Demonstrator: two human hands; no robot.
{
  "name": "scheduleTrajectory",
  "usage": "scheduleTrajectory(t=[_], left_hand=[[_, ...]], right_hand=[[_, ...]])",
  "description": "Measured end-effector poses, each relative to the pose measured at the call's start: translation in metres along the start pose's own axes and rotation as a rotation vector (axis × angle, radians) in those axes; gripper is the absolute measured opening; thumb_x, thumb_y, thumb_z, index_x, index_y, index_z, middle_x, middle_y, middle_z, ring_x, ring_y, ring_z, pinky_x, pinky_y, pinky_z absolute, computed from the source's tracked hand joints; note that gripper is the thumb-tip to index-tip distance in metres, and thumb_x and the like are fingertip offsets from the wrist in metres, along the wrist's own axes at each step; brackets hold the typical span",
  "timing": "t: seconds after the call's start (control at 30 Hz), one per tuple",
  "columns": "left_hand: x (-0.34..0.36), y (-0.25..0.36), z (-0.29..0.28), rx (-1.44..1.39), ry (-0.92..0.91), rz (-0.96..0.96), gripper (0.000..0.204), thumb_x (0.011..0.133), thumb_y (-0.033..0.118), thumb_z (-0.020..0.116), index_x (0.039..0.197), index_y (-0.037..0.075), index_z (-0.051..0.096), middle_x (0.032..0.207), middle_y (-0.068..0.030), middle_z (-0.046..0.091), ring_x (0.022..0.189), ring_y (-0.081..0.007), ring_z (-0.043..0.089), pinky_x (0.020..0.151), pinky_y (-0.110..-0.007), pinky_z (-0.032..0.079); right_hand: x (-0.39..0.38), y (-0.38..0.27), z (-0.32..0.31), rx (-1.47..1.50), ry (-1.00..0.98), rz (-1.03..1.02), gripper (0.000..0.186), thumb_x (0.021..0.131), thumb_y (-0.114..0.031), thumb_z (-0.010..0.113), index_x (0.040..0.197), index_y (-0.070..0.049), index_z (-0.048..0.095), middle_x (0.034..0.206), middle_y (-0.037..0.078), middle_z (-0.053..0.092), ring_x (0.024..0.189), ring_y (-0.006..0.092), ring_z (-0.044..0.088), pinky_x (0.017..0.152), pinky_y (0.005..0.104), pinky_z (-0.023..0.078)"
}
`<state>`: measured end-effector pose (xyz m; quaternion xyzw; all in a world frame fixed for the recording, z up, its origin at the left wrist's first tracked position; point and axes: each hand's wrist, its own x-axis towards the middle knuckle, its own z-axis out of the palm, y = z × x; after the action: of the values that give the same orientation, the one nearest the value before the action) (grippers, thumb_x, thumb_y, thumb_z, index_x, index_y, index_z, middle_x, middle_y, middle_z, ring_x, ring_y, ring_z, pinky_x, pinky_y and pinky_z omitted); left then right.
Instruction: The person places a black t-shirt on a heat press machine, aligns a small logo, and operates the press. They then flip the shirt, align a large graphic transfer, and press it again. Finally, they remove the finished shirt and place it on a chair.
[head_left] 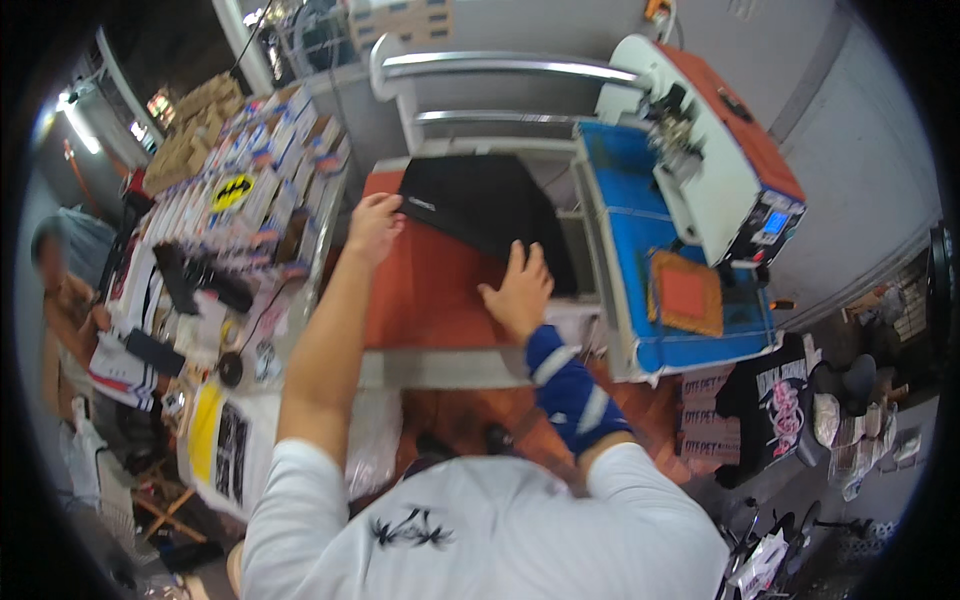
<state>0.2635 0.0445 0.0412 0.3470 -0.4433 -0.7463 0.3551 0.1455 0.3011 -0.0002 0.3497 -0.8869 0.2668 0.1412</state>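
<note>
A piece of black fabric (490,200), perhaps a garment, lies over the far part of a red-orange press pad (430,300). A small light print shows near its left edge. My left hand (376,228) is at that left edge, thumb and fingers closed on the fabric's rim. My right hand (520,292) hovers over or rests on the pad by the fabric's near right edge, fingers spread and holding nothing; whether the fingertips touch the fabric I cannot tell. A dark blue sleeve with pale bands (568,385) covers my right forearm.
Right of the pad stands a blue-covered station (640,250) with a white and orange press head (735,150). A metal rail (510,65) runs behind. Stacked boxes (250,160) fill the left table. A person (75,290) is at the far left. A black printed shirt (765,410) hangs lower right.
</note>
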Motion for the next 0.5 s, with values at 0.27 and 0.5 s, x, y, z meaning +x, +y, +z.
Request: scheduleTrajectory(t=[0.27, 0.5], left_hand=[[0.073, 0.151, 0.002, -0.523, 0.089, 0.362, 0.019, 0.1, 0.006, 0.06, 0.118, 0.012, 0.06, 0.103, -0.0045, 0.058, 0.094, -0.018, 0.056, 0.085, -0.035, 0.05], [-0.088, 0.171, -0.131, -0.226, -0.27, 0.67, 0.017, 0.099, 0.01, 0.063, 0.114, 0.003, 0.068, 0.114, -0.0084, 0.062, 0.109, -0.0186, 0.058, 0.1, -0.041, 0.048]], right_hand=[[0.194, 0.043, -0.007, 0.273, 0.303, -0.021, 0.022, 0.081, -0.009, 0.061, 0.098, -0.007, 0.075, 0.101, 0.019, 0.074, 0.098, 0.0396, 0.071, 0.087, 0.0469, 0.056], [0.136, 0.011, -0.217, 0.643, -0.362, -0.223, 0.029, 0.083, 0.007, 0.06, 0.109, 0.004, 0.071, 0.103, 0.01, 0.075, 0.095, 0.0183, 0.069, 0.09, 0.0302, 0.052]])
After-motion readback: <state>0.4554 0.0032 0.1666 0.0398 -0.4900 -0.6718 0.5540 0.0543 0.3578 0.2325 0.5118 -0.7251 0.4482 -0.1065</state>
